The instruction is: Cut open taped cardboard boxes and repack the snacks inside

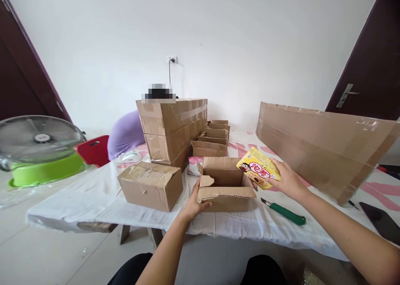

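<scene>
My right hand (289,180) grips a yellow snack box (258,167) with red lettering, holding it tilted just above the right side of an open cardboard box (225,195). My left hand (194,201) holds that open box at its front left corner, fingers curled round the flap. The box stands near the front edge of a low table covered by a white cloth (93,197). Its inside looks empty as far as I can see.
A closed small carton (150,185) sits left of the open box. A green-handled knife (286,213) lies to its right. Stacked cartons (173,126) and several small open boxes (212,141) stand behind; a long carton (325,145) at right. A person in purple sits behind the stack.
</scene>
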`<state>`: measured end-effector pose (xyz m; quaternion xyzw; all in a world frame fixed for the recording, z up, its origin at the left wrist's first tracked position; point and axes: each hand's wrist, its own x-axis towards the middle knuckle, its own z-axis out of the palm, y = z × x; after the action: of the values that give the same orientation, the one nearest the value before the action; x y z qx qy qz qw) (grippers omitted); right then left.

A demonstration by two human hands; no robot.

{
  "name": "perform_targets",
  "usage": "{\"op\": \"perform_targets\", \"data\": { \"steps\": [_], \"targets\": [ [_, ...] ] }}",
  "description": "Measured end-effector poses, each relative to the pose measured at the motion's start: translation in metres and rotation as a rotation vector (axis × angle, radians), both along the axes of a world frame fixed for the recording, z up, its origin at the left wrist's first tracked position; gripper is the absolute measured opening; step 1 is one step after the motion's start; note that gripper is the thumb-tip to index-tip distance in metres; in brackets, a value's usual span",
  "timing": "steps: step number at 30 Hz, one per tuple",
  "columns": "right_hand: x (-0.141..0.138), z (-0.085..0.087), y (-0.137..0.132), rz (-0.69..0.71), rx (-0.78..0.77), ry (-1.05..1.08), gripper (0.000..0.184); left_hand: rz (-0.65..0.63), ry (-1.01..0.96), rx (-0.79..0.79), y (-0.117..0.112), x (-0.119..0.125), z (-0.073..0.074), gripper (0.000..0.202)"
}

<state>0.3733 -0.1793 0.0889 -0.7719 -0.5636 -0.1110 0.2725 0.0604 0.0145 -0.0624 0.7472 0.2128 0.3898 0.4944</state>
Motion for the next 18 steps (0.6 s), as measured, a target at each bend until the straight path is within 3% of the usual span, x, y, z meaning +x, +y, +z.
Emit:
{"op": "perform_targets", "data": {
  "steps": [4,9,13,18],
  "targets": [
    [0.006,-0.019,0.0,0.011,0.068,0.047,0.072,-0.026,0.043,0.004,-0.001,0.0,0.002,0.11],
    [0.011,-0.024,0.003,-0.065,0.187,0.19,0.06,-0.066,0.034,0.034,-0.004,-0.008,0.019,0.118],
    [0.012,-0.019,0.006,-0.045,0.259,0.341,0.053,-0.097,-0.21,-0.041,0.002,-0.014,0.035,0.103],
    [0.001,0.004,0.016,0.014,0.403,0.446,0.061,0.136,-0.601,-0.1,-0.002,-0.02,0.069,0.065]
  ]
}}
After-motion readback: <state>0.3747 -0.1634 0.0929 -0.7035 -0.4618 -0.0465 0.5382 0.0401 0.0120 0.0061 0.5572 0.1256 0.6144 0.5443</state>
